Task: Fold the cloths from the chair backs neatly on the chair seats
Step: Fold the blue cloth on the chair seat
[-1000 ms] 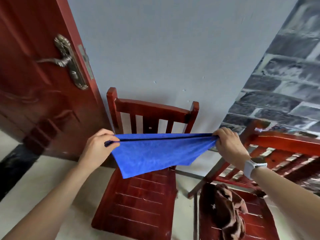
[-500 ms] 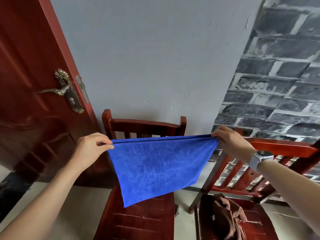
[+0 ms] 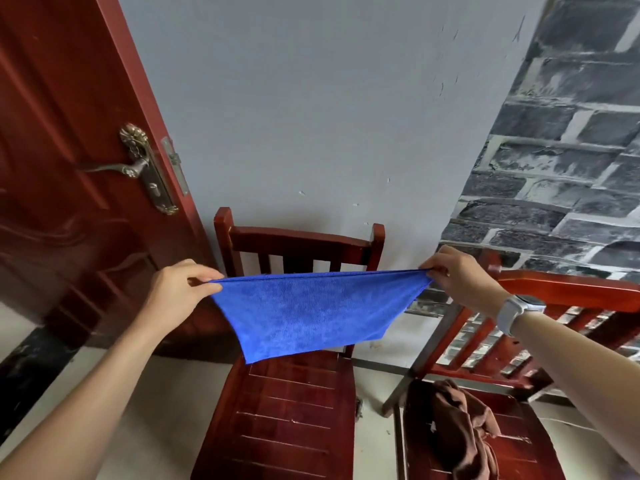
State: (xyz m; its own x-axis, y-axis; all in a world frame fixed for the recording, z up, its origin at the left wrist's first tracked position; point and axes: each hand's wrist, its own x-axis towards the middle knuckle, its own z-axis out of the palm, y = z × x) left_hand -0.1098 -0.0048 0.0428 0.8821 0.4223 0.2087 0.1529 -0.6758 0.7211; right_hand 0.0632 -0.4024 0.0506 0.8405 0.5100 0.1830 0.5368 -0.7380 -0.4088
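While the blue cloth point(image 3: 311, 313) hangs stretched in the air above the front chair's seat point(image 3: 287, 420), the left hand point(image 3: 180, 292) pinches its left top corner and the right hand point(image 3: 457, 282) pinches the right one, fingers and thumbs curled tight on the doubled top edge. Compared with a second ago, the cloth has been lifted: its top edge then crossed the chair back point(image 3: 298, 244) below the top rail, and the lower flap hung as a skewed point; now the edge sits just under that rail and the flap hangs fuller and flatter, though the bottom edge still slants down towards the left. The hands have kept their pinches and spread. That suggests the first fold is made and is being shaken straight, so the cloth looks ready to be lowered onto the seat for a further fold; nothing lies folded there yet. On the right-hand chair's seat point(image 3: 512, 410) a brown cloth point(image 3: 450, 427) sits crumpled, apparently awaiting its turn. A watch point(image 3: 519, 308) is on the right wrist.
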